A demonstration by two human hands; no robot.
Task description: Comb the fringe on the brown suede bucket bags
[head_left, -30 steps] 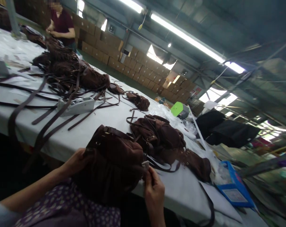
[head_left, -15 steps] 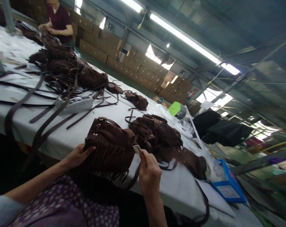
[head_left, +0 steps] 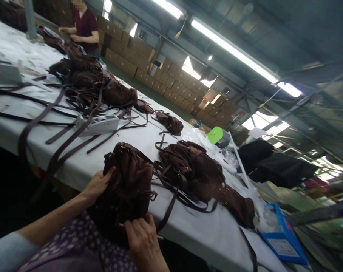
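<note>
A dark brown bag [head_left: 129,177] is tilted up at the table's front edge, over my lap. My left hand [head_left: 100,185] grips its left side, thumb on the near face. My right hand [head_left: 141,234] is closed at the bag's lower right corner, fingers curled on the dark material. A thin pale tip [head_left: 160,237] sticks out beside that hand; most of it is hidden. Just right of the held bag lies a second brown bag [head_left: 188,162] with straps and metal eyelets, and another brown bag [head_left: 238,204] beyond it.
Fringed brown bags [head_left: 89,79] are heaped at the left, with long straps [head_left: 61,147] hanging over the edge of the white table [head_left: 132,130]. A tape dispenser [head_left: 99,124] stands near them. At the right is a blue box [head_left: 287,238]. A person [head_left: 86,30] stands across the table.
The bag has been turned so its fringed side no longer faces me. My right hand has moved down and left onto its lower corner; the small pale tool it held is mostly out of sight.
</note>
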